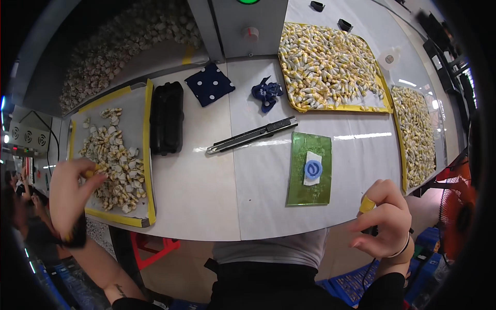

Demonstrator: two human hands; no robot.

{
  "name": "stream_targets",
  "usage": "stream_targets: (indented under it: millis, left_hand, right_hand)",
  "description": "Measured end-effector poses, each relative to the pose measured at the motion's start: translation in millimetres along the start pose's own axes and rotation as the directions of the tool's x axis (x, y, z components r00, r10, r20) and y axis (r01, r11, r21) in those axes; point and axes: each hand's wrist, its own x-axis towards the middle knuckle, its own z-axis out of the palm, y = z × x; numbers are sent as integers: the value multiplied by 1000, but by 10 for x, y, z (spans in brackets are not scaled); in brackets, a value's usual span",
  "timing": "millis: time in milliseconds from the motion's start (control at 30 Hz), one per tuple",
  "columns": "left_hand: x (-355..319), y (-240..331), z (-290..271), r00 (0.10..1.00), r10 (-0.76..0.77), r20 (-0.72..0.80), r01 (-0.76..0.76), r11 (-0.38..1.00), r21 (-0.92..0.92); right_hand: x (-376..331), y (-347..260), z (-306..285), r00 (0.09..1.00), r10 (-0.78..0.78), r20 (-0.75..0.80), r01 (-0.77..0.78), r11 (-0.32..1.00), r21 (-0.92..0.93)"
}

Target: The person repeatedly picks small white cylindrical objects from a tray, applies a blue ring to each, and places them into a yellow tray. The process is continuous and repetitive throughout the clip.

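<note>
My left hand (71,190) is over the left tray (135,104), at the near left side of a pile of small cream and yellowish pieces (121,175). Its thumb and a yellow-covered finger come together in a pinch; whatever lies between them is too small to make out. At the table's front right edge hovers my right hand (387,219), fingers bent but apart, with a yellow cover on one finger and nothing visible in its grasp. Nearest to it is a green rectangular plate (297,191) bearing a white patch and a round blue piece (313,169).
A utility knife (252,135) lies mid-table, beside a black lidded box (167,119), a dotted navy cloth (210,85) and a crumpled one (267,94). Two yellow-edged trays, one at the back (330,67) and one at right (415,134), hold many small yellow-and-white pieces. A grey machine (253,31) stands behind.
</note>
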Motion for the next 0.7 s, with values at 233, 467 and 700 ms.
stream_targets:
  millis: [233,467,700]
  left_hand:
    - [1625,74,22,877,119,-465,-162,985,-55]
    - [2305,-31,186,915,103,-389,-106,994,14]
    - [2183,-3,141,920,-128,-370,-34,915,-402]
  right_hand:
    - [-184,-3,-64,995,36,-91,-43,996,-83]
    - [-451,27,-127,976,80,-205,-114,981,-160]
    - [-545,36,-204,945,93,-312,-153,973,-175]
